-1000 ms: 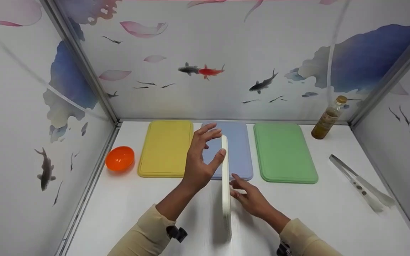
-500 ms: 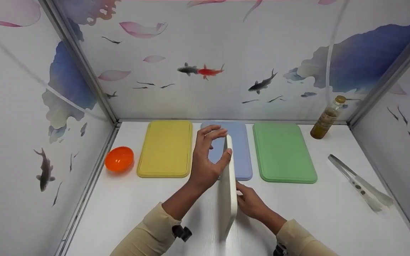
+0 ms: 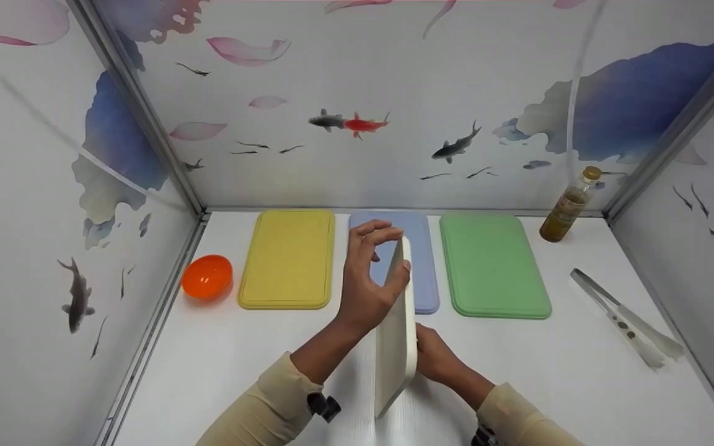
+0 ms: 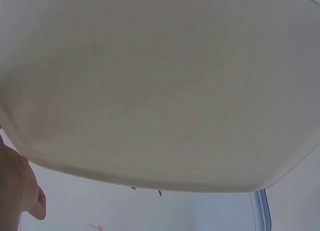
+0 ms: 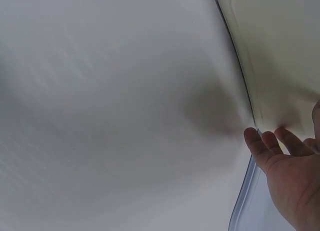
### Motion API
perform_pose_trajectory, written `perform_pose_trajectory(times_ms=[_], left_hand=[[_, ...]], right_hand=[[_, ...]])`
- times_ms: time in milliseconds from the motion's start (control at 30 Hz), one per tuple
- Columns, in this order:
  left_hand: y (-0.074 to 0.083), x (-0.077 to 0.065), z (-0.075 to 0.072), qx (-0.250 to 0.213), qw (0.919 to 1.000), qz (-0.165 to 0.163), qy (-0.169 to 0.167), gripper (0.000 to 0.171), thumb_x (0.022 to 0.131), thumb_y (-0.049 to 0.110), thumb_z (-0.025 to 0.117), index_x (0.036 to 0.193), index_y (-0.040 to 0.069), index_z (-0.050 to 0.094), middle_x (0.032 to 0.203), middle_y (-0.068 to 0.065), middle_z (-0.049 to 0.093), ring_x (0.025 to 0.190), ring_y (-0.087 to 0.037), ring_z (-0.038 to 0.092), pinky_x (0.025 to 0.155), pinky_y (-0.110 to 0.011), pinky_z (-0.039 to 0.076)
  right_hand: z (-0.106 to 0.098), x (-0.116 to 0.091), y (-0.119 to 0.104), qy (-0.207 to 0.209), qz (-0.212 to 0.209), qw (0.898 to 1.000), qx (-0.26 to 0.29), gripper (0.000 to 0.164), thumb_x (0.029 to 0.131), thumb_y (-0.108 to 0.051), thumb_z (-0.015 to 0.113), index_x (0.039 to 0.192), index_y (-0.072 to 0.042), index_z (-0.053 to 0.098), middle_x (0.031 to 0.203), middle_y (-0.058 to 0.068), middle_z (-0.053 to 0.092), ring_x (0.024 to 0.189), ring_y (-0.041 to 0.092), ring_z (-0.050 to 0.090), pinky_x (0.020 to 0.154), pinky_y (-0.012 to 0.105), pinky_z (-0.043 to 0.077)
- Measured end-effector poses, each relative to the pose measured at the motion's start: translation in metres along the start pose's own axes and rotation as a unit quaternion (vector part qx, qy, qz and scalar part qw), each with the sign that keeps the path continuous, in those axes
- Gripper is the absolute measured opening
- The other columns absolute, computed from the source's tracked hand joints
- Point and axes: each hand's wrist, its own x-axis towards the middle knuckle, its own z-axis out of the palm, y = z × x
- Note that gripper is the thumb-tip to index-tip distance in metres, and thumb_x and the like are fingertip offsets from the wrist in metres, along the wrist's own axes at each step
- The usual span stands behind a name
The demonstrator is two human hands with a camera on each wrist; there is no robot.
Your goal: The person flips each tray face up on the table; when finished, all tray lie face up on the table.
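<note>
A cream-white cutting board stands on edge in the head view, one narrow side toward me. My left hand pinches its upper edge, with the thumb on the rim and fingers curled over the top. In the left wrist view the board fills most of the picture. On its right side, my right hand is close against the board, its fingers partly hidden. The right wrist view shows those fingers stretched out at the board's lower corner. Whether the lower edge meets the table, I cannot tell.
A yellow board, a blue board and a green board lie along the back of the white table. An orange bowl stands left. An oil bottle and metal tongs are on the right.
The board has shifted slightly right and turned, showing more of its left face. My left hand moved right with it. My right hand has come up against the board.
</note>
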Motion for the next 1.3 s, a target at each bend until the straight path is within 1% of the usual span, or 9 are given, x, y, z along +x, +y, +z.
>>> perform_pose_trajectory(times_ms=[167,267,400,500,700,833,1033,1167,1300], left_hand=[[0.0,0.0,0.001,-0.006,0.9999,0.004,0.007,0.044,0.097,0.018,0.074,0.14,0.012,0.067,0.15,-0.009,0.056,0.138,-0.022,0.055,0.092,-0.047,0.052],[-0.001,-0.001,0.001,-0.006,0.9999,0.002,0.011,0.043,0.097,0.018,0.074,0.139,0.013,0.067,0.151,-0.009,0.056,0.138,-0.022,0.054,0.092,-0.051,0.052],[-0.002,-0.002,0.001,0.001,0.9999,-0.006,0.011,0.043,0.097,0.02,0.074,0.138,0.012,0.066,0.151,-0.01,0.056,0.139,-0.022,0.054,0.092,-0.048,0.053],[-0.001,-0.002,0.001,0.002,0.9998,-0.015,0.01,0.043,0.097,0.021,0.074,0.138,0.009,0.066,0.15,-0.01,0.056,0.14,-0.023,0.053,0.093,-0.047,0.053],[0.002,-0.002,0.004,-0.005,0.9996,-0.026,0.006,0.041,0.1,0.023,0.073,0.138,0.01,0.066,0.149,-0.009,0.055,0.139,-0.022,0.052,0.093,-0.047,0.052],[0.001,-0.002,0.006,-0.013,0.9996,-0.026,0.001,0.039,0.101,0.023,0.075,0.139,0.014,0.066,0.149,-0.009,0.055,0.138,-0.022,0.053,0.092,-0.043,0.052],[-0.005,-0.01,0.007,-0.051,0.9976,-0.033,-0.034,0.043,0.105,0.016,0.076,0.145,0.012,0.062,0.153,-0.017,0.05,0.14,-0.025,0.054,0.098,-0.039,0.06],[-0.017,-0.03,0.008,-0.089,0.9909,-0.064,-0.078,0.044,0.108,0.015,0.073,0.149,0.015,0.058,0.157,-0.014,0.047,0.144,-0.028,0.053,0.103,-0.041,0.062],[-0.036,-0.058,0.006,-0.09,0.9817,-0.121,-0.116,0.043,0.11,0.021,0.07,0.151,0.024,0.057,0.157,-0.006,0.048,0.147,-0.029,0.052,0.106,-0.043,0.062]], right_hand=[[-0.006,0.004,-0.011,0.032,-0.008,0.999,0.033,0.039,0.11,-0.013,0.068,0.146,0.0,0.065,0.133,0.018,0.077,0.121,0.03,0.074,0.103,0.044,0.061],[-0.013,0.007,-0.027,0.053,-0.015,0.997,0.059,0.043,0.113,-0.018,0.064,0.155,-0.008,0.061,0.145,0.016,0.072,0.13,0.032,0.07,0.106,0.048,0.059],[-0.026,0.013,-0.054,0.074,-0.043,0.993,0.087,0.052,0.119,-0.018,0.049,0.17,-0.015,0.044,0.167,0.018,0.055,0.141,0.042,0.063,0.105,0.058,0.059],[-0.036,0.017,-0.075,0.086,-0.062,0.99,0.097,0.055,0.121,-0.016,0.037,0.175,-0.016,0.031,0.174,0.021,0.043,0.139,0.048,0.064,0.101,0.063,0.061],[-0.054,0.025,-0.108,0.105,-0.101,0.984,0.103,0.059,0.123,-0.037,0.027,0.178,-0.015,0.022,0.182,0.019,0.029,0.153,0.052,0.05,0.108,0.072,0.055],[-0.062,0.03,-0.119,0.117,-0.127,0.981,0.093,0.066,0.121,-0.05,0.031,0.178,-0.018,0.024,0.183,0.016,0.026,0.161,0.053,0.039,0.11,0.078,0.049],[-0.066,0.032,-0.124,0.131,-0.131,0.98,0.07,0.064,0.116,-0.019,0.05,0.176,-0.02,0.03,0.178,0.016,0.038,0.157,0.05,0.045,0.104,0.078,0.053],[-0.068,0.031,-0.124,0.133,-0.121,0.981,0.069,0.068,0.112,-0.012,0.053,0.176,-0.022,0.032,0.176,0.014,0.041,0.156,0.049,0.048,0.102,0.077,0.054],[-0.07,0.03,-0.123,0.133,-0.116,0.982,0.068,0.068,0.112,-0.013,0.053,0.176,-0.021,0.031,0.176,0.015,0.042,0.153,0.051,0.051,0.1,0.077,0.056]])
